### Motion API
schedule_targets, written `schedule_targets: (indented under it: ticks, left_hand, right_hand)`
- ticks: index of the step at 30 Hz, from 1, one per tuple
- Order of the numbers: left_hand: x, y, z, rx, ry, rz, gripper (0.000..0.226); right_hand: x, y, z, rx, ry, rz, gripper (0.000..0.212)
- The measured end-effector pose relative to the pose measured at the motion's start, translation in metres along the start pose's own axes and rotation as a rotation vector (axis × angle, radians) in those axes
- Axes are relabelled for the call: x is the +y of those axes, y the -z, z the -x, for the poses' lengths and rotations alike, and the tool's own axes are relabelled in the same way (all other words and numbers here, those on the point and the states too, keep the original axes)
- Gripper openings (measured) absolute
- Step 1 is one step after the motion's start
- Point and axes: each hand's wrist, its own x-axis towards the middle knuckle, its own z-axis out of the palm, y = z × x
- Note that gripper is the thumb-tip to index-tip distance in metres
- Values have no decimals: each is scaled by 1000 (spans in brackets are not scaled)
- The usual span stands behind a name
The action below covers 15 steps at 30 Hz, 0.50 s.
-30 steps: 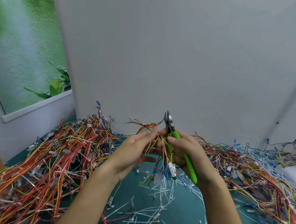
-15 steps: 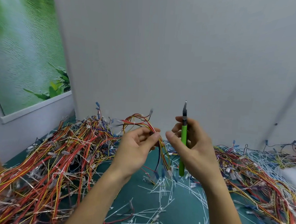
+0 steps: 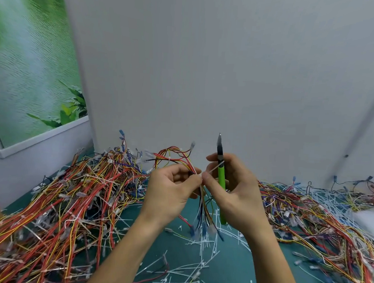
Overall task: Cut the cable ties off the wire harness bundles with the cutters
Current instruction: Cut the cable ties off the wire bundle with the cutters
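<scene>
Cable tie [image 3: 213, 168]: centre of frame, lower end at my two thumb tips, slanting up-right across the cutters [image 3: 221, 178].
Cutters: long axis upright, blades up, green handle down.
Right hand [image 3: 237, 197]: fingers curled round the handle.
Left hand [image 3: 170, 190]: fingers curled, pinching the wire bundle [image 3: 176, 153].

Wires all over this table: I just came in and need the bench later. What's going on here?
A person is cutting cable ties off wire harnesses. The left hand holds one harness up. The right hand holds the green cutters, tip upward, while its thumb and forefinger pinch a white tie at that harness. A left heap and a right heap of harnesses lie on the table, with cut ties scattered between.
</scene>
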Motion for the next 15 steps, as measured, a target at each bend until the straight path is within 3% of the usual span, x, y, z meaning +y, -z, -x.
schedule_targets:
  ticks: [6, 15]
  left_hand:
    - [2, 3, -1, 27, -15, -4, 29]
    - [6, 4, 3, 3, -159, -76, 20]
  right_hand:
    - [0, -7, 1, 9, 68, 33, 22]
    - [-3, -12, 1, 90, 25, -92, 17]
